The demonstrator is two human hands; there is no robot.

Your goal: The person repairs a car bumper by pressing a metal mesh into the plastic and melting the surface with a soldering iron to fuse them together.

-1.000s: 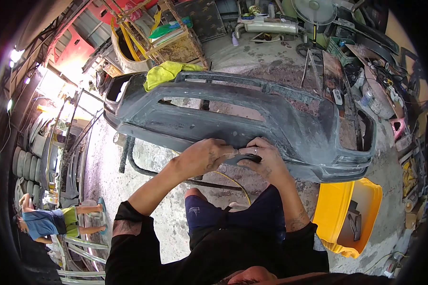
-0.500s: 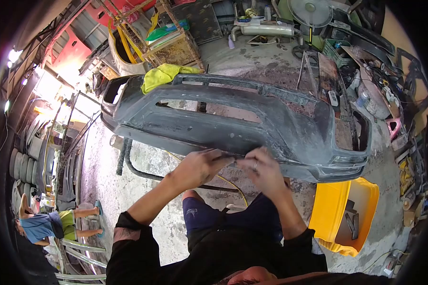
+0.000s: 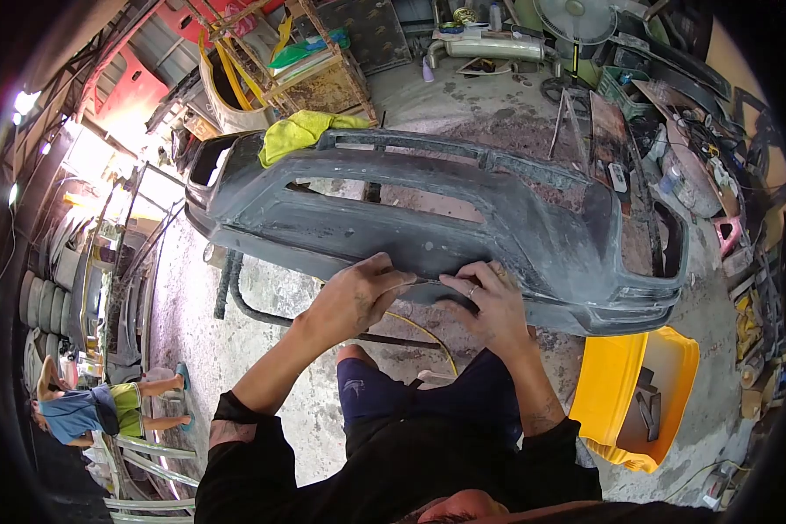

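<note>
Curling at bumper edge, left hand and right hand sit close, likely for control; can't tell if fingers grasp anything.

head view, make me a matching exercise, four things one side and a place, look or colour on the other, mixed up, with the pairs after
1. bumper
2. cloth
3. fan
4. right hand

a. wearing a ring
b. by the picture's upper edge
c. grey, with long openings
d. yellow-green, draped over the bumper

Pairs: 1-c, 2-d, 3-b, 4-a
</note>
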